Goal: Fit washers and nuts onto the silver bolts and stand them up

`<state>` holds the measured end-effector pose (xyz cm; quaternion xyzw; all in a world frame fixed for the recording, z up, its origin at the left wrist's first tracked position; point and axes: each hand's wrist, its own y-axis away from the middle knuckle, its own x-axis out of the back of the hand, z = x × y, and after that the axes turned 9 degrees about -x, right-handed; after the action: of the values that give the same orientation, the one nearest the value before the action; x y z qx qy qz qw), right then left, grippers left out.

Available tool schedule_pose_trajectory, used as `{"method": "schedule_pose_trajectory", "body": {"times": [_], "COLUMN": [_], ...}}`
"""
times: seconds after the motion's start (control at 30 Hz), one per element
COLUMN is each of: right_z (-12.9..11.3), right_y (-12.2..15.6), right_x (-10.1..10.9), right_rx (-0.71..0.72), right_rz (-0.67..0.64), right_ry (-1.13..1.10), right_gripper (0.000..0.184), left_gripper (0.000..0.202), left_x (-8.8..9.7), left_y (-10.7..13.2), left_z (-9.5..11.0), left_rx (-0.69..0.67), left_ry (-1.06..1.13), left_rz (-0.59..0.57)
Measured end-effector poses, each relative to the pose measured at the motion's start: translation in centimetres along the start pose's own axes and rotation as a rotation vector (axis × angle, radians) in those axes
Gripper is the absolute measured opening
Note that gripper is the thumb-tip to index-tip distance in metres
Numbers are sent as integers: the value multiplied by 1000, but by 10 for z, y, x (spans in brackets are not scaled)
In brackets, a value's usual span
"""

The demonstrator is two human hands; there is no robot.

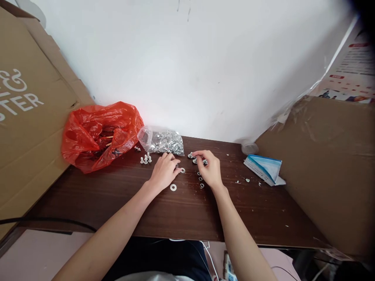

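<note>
My left hand (164, 171) is low over the dark wooden table, fingers bent, with a washer partly visible between thumb and forefinger. A flat metal washer (183, 170) lies by its thumb tip, and a larger washer (173, 187) is nearer the front. My right hand (210, 168) is curled, its thumb and forefinger pinched about a bolt (195, 160) with a washer at its base. Beside it stands a similar bolt (190, 155); another is partly covered by the fingers. Several nuts (200, 179) form a row below the right hand. Upright bolts (145, 159) stand left of the left hand.
Behind the hands lies a clear plastic bag (168, 142) of metal hardware. An open red plastic bag (102, 136) sits at the left. A blue-and-white packet (263, 169) is on the right. Cardboard (32, 117) and a white wall (199, 70) bound the table (117, 199).
</note>
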<state>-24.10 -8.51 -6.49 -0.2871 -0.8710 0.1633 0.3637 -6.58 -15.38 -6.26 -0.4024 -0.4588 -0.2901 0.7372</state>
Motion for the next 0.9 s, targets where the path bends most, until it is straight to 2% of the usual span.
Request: {"method": "schedule_pose_trajectory", "body": {"times": [0.1, 0.2, 0.4, 0.53, 0.63, 0.7, 0.8, 0.87, 0.9], "right_z": [-5, -4, -1, -5, -8, -7, 2, 11, 16], "right_y": [3, 6, 9, 8, 5, 2, -2, -4, -4], "right_x": [-3, -5, -11, -11, -6, 0, 10, 17, 20], "right_rx": [117, 130, 112, 52, -47, -129, -234, -296, -326], "right_rz": [-194, -309, -403, -404, -409, -339, -161, -127, -152], "right_ry": [30, 109, 212, 155, 11, -138, -347, -403, -392], "right_gripper": [20, 18, 14, 9, 7, 10, 19, 23, 24], "left_gripper": [30, 27, 23, 22, 22, 22, 21, 21, 21], "left_x": [-2, -3, -2, -1, -2, -2, -3, -4, -4], "left_y": [1, 1, 0, 0, 1, 0, 0, 0, 0], "left_z": [-1, -1, -1, 0, -1, -1, -2, -3, -3], "left_rx": [13, 8, -8, -8, -13, -13, -9, -9, -8], "left_ry": [-29, -21, -2, -17, -12, -7, 1, 3, 2], "left_rz": [-19, -21, -18, -27, -9, 0, 5, 3, 2]}}
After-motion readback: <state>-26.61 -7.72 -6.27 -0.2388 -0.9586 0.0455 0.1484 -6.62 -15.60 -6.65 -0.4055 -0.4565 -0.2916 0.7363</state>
